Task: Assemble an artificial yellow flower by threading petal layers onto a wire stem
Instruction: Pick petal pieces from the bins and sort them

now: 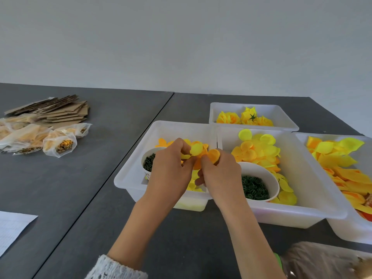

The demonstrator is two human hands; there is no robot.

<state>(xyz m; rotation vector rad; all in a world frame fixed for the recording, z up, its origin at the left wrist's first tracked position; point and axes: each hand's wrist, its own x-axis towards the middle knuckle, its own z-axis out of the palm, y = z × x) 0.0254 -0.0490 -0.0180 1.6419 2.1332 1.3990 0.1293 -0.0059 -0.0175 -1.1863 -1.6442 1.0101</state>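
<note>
Both hands work over the left white bin [128, 176]. My left hand [171, 168] pinches a yellow petal layer [196, 149] between fingers and thumb. My right hand [219, 174] pinches an orange-yellow petal piece [213, 155] close beside it. The two pieces almost touch above a heap of loose petals [194, 184] in the bin. No wire stem shows; the hands hide what lies under them.
A cup of green rings [148, 162] sits in the left bin, another cup of green rings [254, 187] in the middle bin [302, 210] with round petals. Finished flowers [243, 117] fill the back bin; long petals [342, 166] the right bin. Bagged parts [40, 137], cardboard [60, 111] and paper [12, 224] lie left.
</note>
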